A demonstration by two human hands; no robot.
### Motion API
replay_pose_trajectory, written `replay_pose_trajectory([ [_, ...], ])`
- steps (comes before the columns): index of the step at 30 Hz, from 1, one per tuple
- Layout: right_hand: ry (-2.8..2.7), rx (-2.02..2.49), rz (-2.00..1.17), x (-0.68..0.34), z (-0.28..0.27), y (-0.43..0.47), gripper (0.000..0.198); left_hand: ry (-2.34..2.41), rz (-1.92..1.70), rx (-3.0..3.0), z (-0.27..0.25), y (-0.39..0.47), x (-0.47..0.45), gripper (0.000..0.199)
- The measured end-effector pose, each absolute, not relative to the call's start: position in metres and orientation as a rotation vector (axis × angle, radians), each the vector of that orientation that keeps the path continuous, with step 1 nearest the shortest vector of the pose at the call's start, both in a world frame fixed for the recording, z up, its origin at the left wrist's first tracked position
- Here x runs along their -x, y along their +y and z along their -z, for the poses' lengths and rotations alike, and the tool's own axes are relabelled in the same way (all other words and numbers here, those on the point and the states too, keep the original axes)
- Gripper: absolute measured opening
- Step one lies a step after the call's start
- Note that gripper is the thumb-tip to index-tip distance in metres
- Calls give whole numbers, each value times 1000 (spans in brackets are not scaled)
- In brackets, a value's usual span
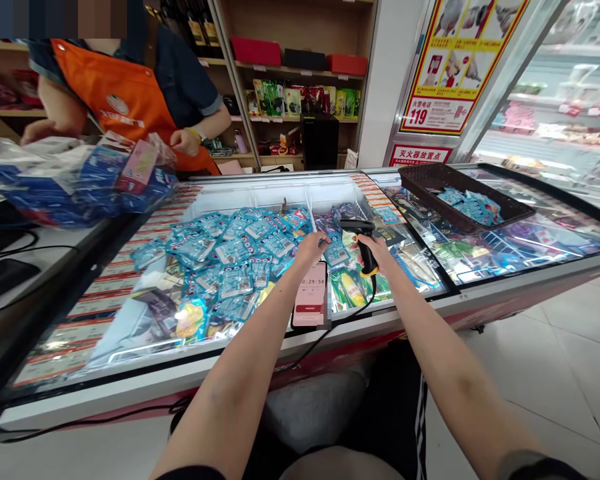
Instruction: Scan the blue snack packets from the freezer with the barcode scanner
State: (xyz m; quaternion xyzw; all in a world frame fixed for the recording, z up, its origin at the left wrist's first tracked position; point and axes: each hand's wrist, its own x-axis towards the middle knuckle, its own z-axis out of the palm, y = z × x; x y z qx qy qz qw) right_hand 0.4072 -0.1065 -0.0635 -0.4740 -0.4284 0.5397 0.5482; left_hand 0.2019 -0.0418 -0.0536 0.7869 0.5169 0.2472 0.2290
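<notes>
My right hand point(377, 252) is wrapped round the grip of a black and yellow barcode scanner point(366, 257), its head pointing left and its cable hanging down. Just left of it, my left hand point(313, 249) pinches the edge of a small blue packet point(337, 251) with a printed label. A loose pile of similar blue packets point(235, 250) covers the freezer's glass top to the left of my hands. Below my left hand lies a phone point(310, 300) with a timer on its screen.
A dark brown basket point(430, 183) holding more blue packets stands at the right on the freezer lid point(450, 250). Across the freezer, a person in an orange apron point(117, 100) stands behind plastic-wrapped blue boxes point(95, 173). The scanner's cable point(330, 328) runs over the front edge.
</notes>
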Motion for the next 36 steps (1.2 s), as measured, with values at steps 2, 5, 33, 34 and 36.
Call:
replay_pose_trajectory([
  [2, -1019, 1135, -1279, -403, 62, -105, 40, 1405, -728, -2152, 54, -38, -198, 21],
  [5, -1046, 1151, -1272, -398, 59, -105, 39, 1384, -796, -2130, 55, -31, -189, 23],
  [33, -1477, 1178, -1306, -377, 35, -112, 33, 1414, -1326, -1794, 71, 8, -122, 28],
  [34, -1491, 1175, -1304, -377, 35, -111, 32, 1414, -1324, -1793, 71, 8, -122, 28],
  [36, -1514, 1172, -1298, -377, 35, -110, 31, 1408, -1329, -1791, 72, 8, -122, 27],
])
